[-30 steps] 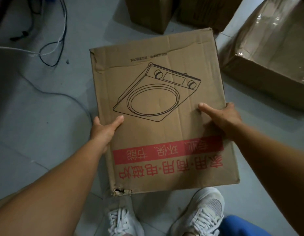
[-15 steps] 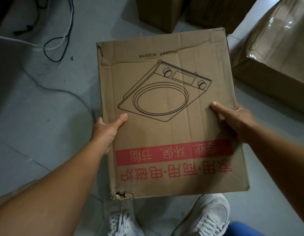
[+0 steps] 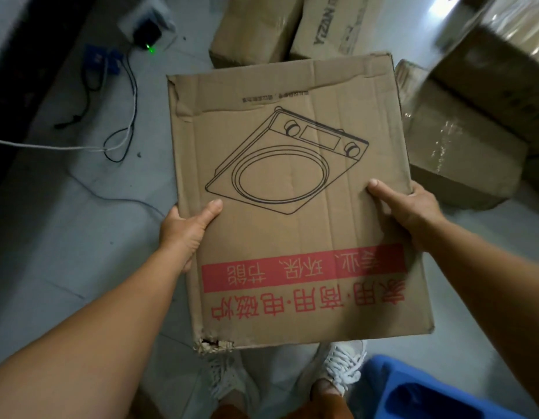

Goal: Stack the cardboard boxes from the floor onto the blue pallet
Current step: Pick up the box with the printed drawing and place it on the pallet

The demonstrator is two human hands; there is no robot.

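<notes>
Since the earlier frame you have lifted the flat cardboard box point(image 3: 295, 204) higher and your view has swung to the right, so more floor boxes and a corner of the blue pallet point(image 3: 437, 391) now show at lower right. Your left hand point(image 3: 186, 228) grips the box's left edge, thumb pressed flat on the printed top and fingers hidden beneath; your right hand point(image 3: 410, 213) grips the right edge the same way. Holding opposite edges keeps the wide, thin box level and clear of your shoes point(image 3: 337, 370). Its near left corner is torn, so gripping mid-side probably spares that weak spot. Other cardboard boxes point(image 3: 455, 152) wait on the floor point(image 3: 65, 237) beyond, some wrapped in shiny film. You likely need to turn right and down to reach the pallet
</notes>
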